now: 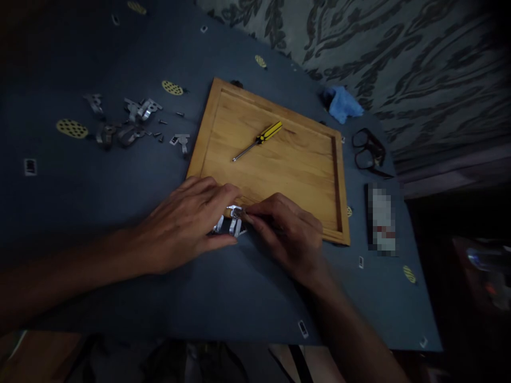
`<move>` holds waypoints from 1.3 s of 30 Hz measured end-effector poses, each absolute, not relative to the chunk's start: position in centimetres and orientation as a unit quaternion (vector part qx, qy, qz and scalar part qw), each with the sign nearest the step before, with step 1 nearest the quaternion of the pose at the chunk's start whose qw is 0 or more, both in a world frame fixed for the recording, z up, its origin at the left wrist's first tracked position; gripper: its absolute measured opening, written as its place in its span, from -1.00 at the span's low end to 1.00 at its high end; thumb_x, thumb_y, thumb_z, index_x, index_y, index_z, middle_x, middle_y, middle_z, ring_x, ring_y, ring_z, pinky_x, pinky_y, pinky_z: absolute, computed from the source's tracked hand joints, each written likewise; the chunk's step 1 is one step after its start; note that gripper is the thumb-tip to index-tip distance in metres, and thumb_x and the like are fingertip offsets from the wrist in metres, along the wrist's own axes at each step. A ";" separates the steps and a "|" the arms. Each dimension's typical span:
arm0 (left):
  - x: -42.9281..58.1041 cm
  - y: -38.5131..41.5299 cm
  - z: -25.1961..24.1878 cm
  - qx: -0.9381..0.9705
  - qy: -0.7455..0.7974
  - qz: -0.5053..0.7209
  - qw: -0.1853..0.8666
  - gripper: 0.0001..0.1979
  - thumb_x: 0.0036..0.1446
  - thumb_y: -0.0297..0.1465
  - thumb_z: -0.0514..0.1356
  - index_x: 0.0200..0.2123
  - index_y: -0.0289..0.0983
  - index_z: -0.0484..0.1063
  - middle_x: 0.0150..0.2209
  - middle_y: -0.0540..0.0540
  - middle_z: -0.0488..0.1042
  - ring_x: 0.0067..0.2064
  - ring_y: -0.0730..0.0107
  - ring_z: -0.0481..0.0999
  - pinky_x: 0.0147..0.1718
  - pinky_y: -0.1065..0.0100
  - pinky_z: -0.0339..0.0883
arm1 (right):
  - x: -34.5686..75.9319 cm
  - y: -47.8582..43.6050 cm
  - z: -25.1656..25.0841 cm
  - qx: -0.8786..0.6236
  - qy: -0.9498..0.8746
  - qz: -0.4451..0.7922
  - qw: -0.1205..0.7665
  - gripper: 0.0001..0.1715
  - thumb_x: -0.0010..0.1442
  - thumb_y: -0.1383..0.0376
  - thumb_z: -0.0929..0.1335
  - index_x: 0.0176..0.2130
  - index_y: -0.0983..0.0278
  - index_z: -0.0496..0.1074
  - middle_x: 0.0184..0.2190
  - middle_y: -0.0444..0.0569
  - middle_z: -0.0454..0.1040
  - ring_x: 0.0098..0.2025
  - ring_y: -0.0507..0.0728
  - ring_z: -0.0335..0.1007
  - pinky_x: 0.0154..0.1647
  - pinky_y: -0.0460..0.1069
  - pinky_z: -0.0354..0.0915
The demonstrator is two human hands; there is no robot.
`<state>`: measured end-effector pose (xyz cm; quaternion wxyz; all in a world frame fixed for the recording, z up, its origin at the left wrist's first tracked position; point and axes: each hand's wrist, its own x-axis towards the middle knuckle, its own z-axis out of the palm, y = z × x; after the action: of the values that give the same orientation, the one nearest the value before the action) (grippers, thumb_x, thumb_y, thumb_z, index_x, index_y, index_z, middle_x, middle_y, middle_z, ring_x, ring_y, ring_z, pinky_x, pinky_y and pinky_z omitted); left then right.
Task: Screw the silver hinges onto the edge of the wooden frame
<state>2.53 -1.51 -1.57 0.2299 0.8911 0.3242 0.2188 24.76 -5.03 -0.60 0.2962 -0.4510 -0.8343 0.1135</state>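
A metal cabinet hinge sits at the near edge of a framed wooden panel. My left hand lies over the panel's near left corner, with its thumb and forefinger on either side of the hinge, steadying it. My right hand is closed in a pinch at the hinge's right side; whatever is between its fingertips is too small to name. A screwdriver with a yellow and black handle rests on the panel, beyond both hands.
To the left lie several metal hinges, a T-shaped metal piece and several small screws. A blue cloth, black-framed glasses and a blurred-out rectangular object are on the right of the dark tablecloth. A patterned surface rises behind.
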 end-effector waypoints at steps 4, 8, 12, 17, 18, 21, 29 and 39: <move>2.5 -1.5 -1.7 0.889 0.327 0.224 0.227 -0.60 0.15 -0.34 0.44 -0.05 -0.24 0.33 -0.14 -0.09 0.53 -0.07 0.12 0.51 -0.08 0.21 0.34 | 24.8 -5.0 -0.9 -0.448 -0.839 0.122 0.283 -0.94 0.39 0.34 0.39 -0.15 0.21 0.52 -0.36 -0.10 0.57 -0.35 0.05 0.54 -0.33 -0.07 0.44; 2.5 -1.5 -1.6 0.892 0.325 0.219 0.225 -0.59 0.15 -0.35 0.44 -0.05 -0.24 0.33 -0.14 -0.08 0.53 -0.08 0.12 0.51 -0.09 0.21 0.35 | 24.7 -4.9 -0.9 -0.445 -0.844 0.127 0.271 -0.92 0.40 0.33 0.37 -0.14 0.23 0.52 -0.35 -0.10 0.57 -0.32 0.02 0.54 -0.30 -0.09 0.43; 2.6 -1.5 -1.5 0.895 0.324 0.217 0.218 -0.59 0.15 -0.34 0.44 -0.05 -0.25 0.33 -0.14 -0.09 0.53 -0.07 0.11 0.52 -0.09 0.20 0.35 | 24.6 -4.9 -0.7 -0.443 -0.851 0.121 0.254 -0.89 0.42 0.33 0.35 -0.14 0.23 0.52 -0.34 -0.11 0.56 -0.32 -0.01 0.52 -0.29 -0.13 0.40; 2.6 -1.5 -1.6 0.895 0.323 0.218 0.217 -0.58 0.14 -0.34 0.45 -0.04 -0.26 0.34 -0.13 -0.10 0.53 -0.06 0.09 0.52 -0.09 0.19 0.36 | 24.5 -4.9 -0.7 -0.436 -0.858 0.105 0.248 -0.89 0.42 0.34 0.35 -0.14 0.25 0.51 -0.36 -0.09 0.55 -0.34 0.02 0.52 -0.31 -0.10 0.42; 2.6 -1.5 -1.6 0.894 0.325 0.216 0.219 -0.58 0.14 -0.35 0.44 -0.04 -0.26 0.34 -0.13 -0.10 0.53 -0.06 0.09 0.52 -0.09 0.19 0.36 | 24.5 -4.9 -0.7 -0.436 -0.859 0.103 0.247 -0.89 0.42 0.34 0.35 -0.15 0.24 0.51 -0.36 -0.09 0.54 -0.34 0.03 0.52 -0.32 -0.10 0.42; 2.6 -1.4 -1.6 0.894 0.325 0.212 0.224 -0.58 0.15 -0.34 0.44 -0.02 -0.25 0.34 -0.12 -0.10 0.54 -0.06 0.11 0.53 -0.09 0.19 0.37 | 24.6 -4.9 -0.6 -0.434 -0.861 0.104 0.242 -0.88 0.43 0.35 0.34 -0.16 0.24 0.51 -0.37 -0.09 0.54 -0.34 0.03 0.52 -0.32 -0.09 0.42; 2.6 -1.5 -1.6 0.898 0.322 0.225 0.200 -0.52 0.09 -0.35 0.49 -0.03 -0.27 0.33 -0.14 -0.11 0.54 -0.08 0.10 0.53 -0.09 0.19 0.38 | 24.4 -4.8 -0.6 -0.421 -0.865 0.112 0.250 -0.90 0.41 0.39 0.35 -0.16 0.27 0.50 -0.35 -0.08 0.55 -0.33 0.01 0.53 -0.30 -0.12 0.42; 2.4 -1.5 -1.7 0.893 0.318 0.228 0.222 -0.56 0.16 -0.30 0.45 -0.02 -0.24 0.32 -0.14 -0.09 0.52 -0.08 0.11 0.52 -0.11 0.20 0.37 | 25.0 -4.9 -0.6 -0.419 -0.852 0.140 0.281 -0.77 0.40 0.34 0.38 0.04 0.23 0.53 -0.32 -0.08 0.59 -0.32 0.03 0.56 -0.30 -0.10 0.48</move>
<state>2.42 -1.53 -1.73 0.2217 0.8929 0.3185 0.2284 25.03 -4.95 -0.65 0.2807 -0.4194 -0.8519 0.1401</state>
